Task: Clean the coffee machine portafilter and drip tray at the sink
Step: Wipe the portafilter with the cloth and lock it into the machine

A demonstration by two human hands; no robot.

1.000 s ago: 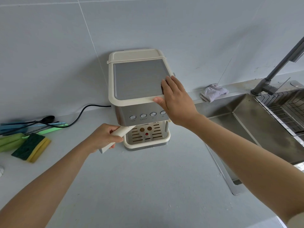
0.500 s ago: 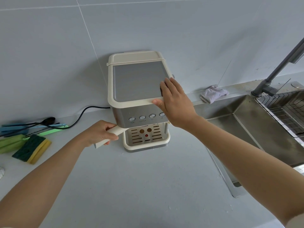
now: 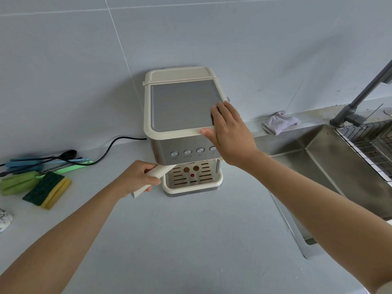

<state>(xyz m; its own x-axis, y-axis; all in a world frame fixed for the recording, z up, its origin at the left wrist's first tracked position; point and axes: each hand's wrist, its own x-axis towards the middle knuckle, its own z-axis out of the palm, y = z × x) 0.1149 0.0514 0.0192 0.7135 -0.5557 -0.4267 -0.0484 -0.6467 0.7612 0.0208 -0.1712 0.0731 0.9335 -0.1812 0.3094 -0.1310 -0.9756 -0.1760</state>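
On the far left of the table (image 3: 191,240) lie a green and yellow sponge (image 3: 47,189) and some long-handled cleaning tools (image 3: 25,163), and a black power cord (image 3: 106,152) runs from there to the coffee machine (image 3: 182,107). Next comes the left hand (image 3: 133,179): its grip is closed round the cream handle of the portafilter (image 3: 162,169). The long axis of this handle goes from under the front of the machine down and to the left, toward the person; the filter head itself is hidden below the button panel, so I cannot tell if it is locked in. The drip tray (image 3: 192,188) sits at the foot of the machine, just to the right of this hand. The right hand (image 3: 231,136) lies flat on the top right corner of the machine, fingers straight, thumb along the front rim, holding nothing. I judge it steadies the body while the left hand turns the handle. Beyond a crumpled cloth (image 3: 280,122), the sink (image 3: 331,166) is well apart on the right, so the portafilter must travel across to that side.
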